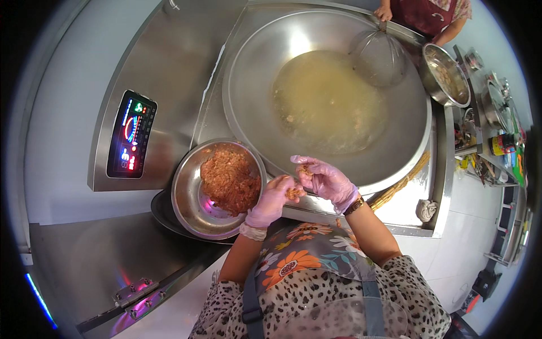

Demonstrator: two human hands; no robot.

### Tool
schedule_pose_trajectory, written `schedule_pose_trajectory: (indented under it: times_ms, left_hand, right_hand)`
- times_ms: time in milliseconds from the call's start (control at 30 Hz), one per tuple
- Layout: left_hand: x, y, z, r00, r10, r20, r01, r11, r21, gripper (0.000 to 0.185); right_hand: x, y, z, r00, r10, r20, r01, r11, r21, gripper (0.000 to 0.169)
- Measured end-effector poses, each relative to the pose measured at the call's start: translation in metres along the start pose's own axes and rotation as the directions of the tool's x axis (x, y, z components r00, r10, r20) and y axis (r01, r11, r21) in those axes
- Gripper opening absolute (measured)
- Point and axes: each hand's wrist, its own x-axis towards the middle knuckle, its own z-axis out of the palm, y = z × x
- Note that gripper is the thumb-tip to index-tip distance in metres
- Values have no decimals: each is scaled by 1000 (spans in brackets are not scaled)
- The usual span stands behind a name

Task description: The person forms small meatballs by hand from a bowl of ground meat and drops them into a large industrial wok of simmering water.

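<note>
My left hand (pixel 273 201), in a thin clear glove, curls around a lump of minced meat (pixel 293 193) near the rim of a large steel wok (pixel 254 63). Beside it, my right hand (pixel 326 182), also gloved, holds a small piece of the mince (pixel 305 171) at its fingers, above the wok's near edge. Cloudy yellowish liquid (pixel 330 101) fills the wok's bottom. To the left, a steel bowl (pixel 186 212) contains a big mound of seasoned minced meat (pixel 230 178); my left wrist is by its right rim.
Across the wok, a co-worker's hand (pixel 383 13) grips a wire skimmer (pixel 378 57) over the liquid. Near that person is a steel bowl (pixel 444 98) with pieces of food. A straw brush (pixel 400 186) and crumpled cloth (pixel 426 210) lie right; a lit control panel (pixel 132 134) is left.
</note>
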Motion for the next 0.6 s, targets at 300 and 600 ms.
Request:
schedule_pose_trajectory:
  times_ms: [300,600]
  left_hand:
    - [-21,-16,-6,982,52,182,144,415,-898,17]
    - [-28,-22,-12,991,-34,132,135,328,-935,24]
  right_hand:
    - [1,1,-28,984,-175,-16,173,943,285,31]
    - [-2,-15,-8,945,-314,-93,326,873,362,25]
